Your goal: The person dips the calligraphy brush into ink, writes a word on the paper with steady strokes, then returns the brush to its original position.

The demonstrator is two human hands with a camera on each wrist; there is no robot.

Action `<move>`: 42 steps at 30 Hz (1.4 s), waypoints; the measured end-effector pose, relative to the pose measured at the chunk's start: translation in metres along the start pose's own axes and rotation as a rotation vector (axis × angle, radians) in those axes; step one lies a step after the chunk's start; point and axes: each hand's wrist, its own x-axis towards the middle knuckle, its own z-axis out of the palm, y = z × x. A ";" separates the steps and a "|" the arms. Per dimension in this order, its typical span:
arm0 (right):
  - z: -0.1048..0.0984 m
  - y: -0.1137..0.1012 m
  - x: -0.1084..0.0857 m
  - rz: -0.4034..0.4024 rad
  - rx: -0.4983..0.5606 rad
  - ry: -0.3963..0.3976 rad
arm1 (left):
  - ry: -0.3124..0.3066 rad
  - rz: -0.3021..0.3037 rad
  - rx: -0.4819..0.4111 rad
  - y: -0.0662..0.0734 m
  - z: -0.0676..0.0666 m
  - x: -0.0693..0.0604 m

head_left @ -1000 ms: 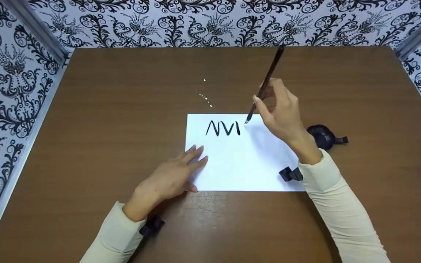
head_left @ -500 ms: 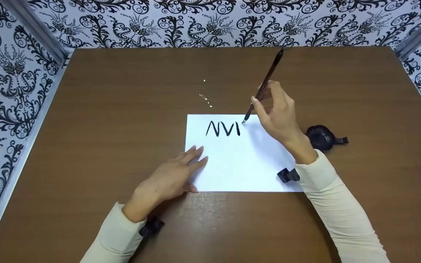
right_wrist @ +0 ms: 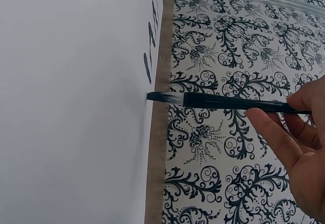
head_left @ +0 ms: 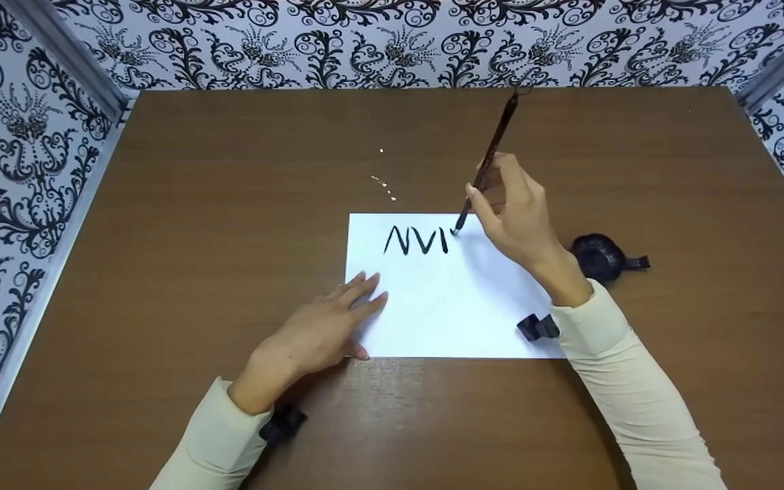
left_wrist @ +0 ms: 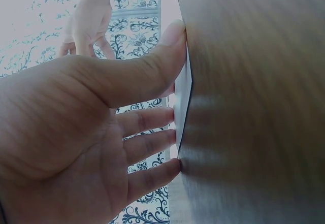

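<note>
A white sheet (head_left: 433, 306) lies on the table with black brush strokes (head_left: 416, 240) near its top edge. The right hand (head_left: 525, 218) pinches a dark brush (head_left: 491, 153) between thumb and fingers. In the right wrist view the blackened tip of the brush (right_wrist: 213, 101) touches the paper (right_wrist: 76, 102) beside the last stroke. The left hand (head_left: 317, 327) rests with spread fingers on the sheet's left edge. The left wrist view shows the thumb of the left hand (left_wrist: 91, 92) and its fingertips on the paper (left_wrist: 183, 97).
A small black dish with a short handle (head_left: 598, 257) stands right of the sheet, beside the right wrist. Small pale specks (head_left: 384, 185) lie on the brown table (head_left: 229, 170) beyond the sheet. Patterned black-and-white walls (head_left: 399, 44) border the table.
The right hand has moved slightly left and toward the person, with the brush more upright. A small dark mark now shows at the brush tip. The left hand has stayed in place.
</note>
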 end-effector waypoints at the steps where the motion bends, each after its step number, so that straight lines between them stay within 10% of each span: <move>1: 0.000 0.000 0.000 -0.002 0.003 0.000 | -0.006 -0.004 0.001 0.000 0.000 0.000; 33: -0.013 -0.009 0.004 0.014 -0.028 -0.186 | -0.004 0.009 -0.002 0.001 -0.001 -0.001; 42: -0.017 -0.008 0.008 0.050 0.023 -0.038 | 0.013 0.023 0.014 0.000 0.000 -0.001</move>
